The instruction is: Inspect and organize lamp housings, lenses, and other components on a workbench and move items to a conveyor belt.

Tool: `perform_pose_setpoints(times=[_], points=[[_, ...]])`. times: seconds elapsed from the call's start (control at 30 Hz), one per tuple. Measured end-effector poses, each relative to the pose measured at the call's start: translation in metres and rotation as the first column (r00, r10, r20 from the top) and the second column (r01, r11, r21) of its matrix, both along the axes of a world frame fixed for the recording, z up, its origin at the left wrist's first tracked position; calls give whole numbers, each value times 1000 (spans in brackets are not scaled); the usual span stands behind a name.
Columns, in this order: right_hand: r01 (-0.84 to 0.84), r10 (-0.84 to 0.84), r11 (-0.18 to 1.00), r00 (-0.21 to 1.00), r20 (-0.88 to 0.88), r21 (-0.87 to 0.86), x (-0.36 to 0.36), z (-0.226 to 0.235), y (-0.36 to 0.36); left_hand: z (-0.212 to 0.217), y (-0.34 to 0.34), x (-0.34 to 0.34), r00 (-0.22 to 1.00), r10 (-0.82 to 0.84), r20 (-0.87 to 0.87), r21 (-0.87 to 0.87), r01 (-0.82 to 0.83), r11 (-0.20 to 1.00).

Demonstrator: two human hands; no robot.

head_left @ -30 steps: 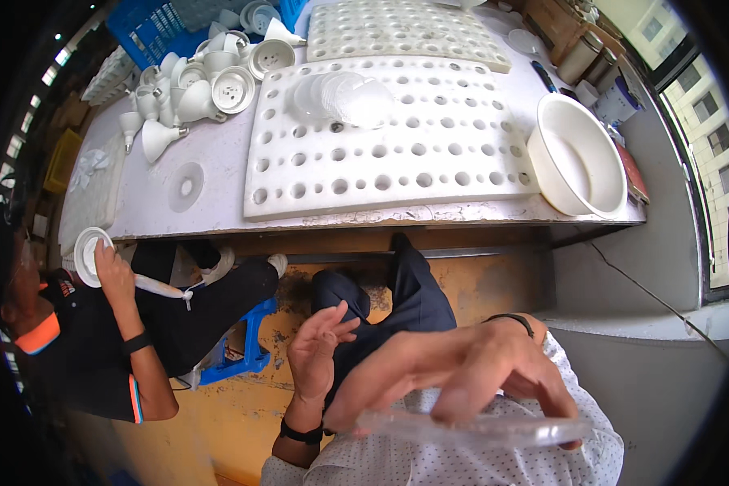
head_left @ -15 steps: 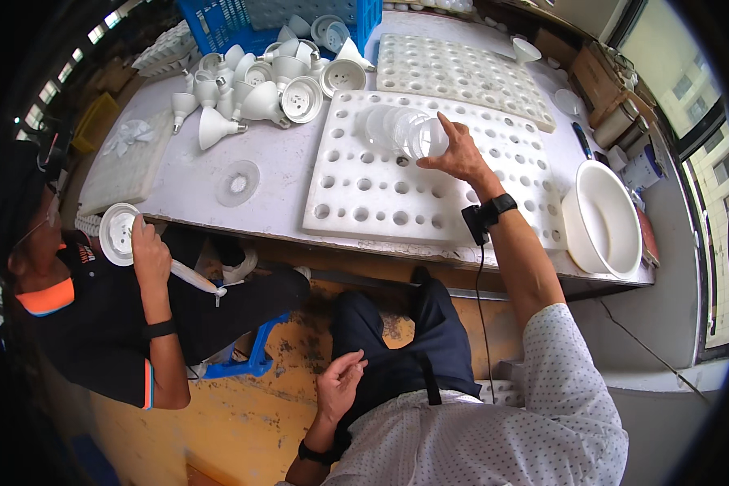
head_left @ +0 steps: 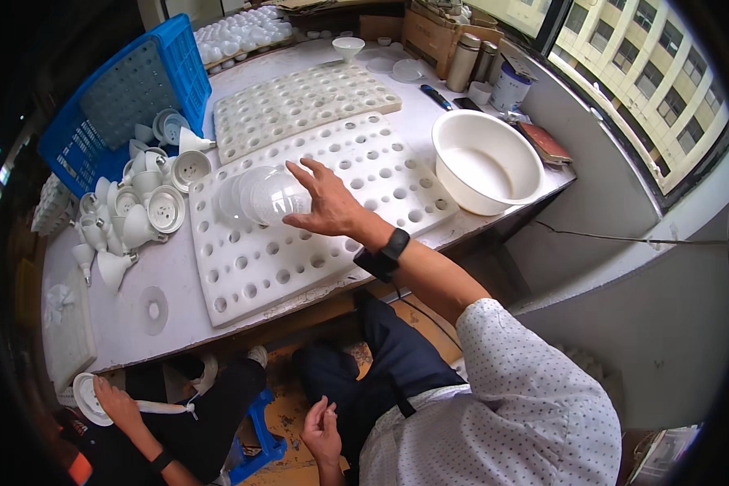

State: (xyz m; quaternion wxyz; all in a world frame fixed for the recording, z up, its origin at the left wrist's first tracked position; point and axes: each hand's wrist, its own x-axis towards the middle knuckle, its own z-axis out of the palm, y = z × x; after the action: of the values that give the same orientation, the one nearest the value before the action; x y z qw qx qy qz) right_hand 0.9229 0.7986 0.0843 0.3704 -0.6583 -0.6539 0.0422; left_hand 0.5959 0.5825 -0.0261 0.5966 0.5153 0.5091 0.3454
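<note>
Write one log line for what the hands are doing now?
right hand: on clear domes | domes: on white holed tray | left hand: empty, by lap

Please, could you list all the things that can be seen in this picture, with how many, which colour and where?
foam trays with holes: two, white, middle of the table, one behind the other
clear domes: a small stack, transparent, on the near tray under the right hand
white funnel-shaped housings: many, white, left of the trays
crate: one, blue, far left of the table
basin: one, white, right end of the table
metal flasks: two, silver, far right
co-worker's hand: one, lower left, on a white round part
left hand: open, low by the lap, holds nothing
right hand: fingers spread, on the clear domes
</note>
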Motion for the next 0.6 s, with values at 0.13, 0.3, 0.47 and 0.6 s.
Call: perform_pose_setpoints(times=[0.13,0.3,0.47,0.6], points=[[286,-355,932,844,403,223,55,11,-116,-6,-4,2,1000,-9,-11,-2,9,1000],[700,-598,714,589,544,26,164,-12,-215,-15,-2,13,991,-132,3,-65,132,989],[642,-681,725,613,400,250,181,23,-254,-7,3,38,956,-286,-67,-29,284,958],[853,-334,378,488,-806,360,189,43,-338,-1,2,56,960,-278,-22,-33,277,960]])
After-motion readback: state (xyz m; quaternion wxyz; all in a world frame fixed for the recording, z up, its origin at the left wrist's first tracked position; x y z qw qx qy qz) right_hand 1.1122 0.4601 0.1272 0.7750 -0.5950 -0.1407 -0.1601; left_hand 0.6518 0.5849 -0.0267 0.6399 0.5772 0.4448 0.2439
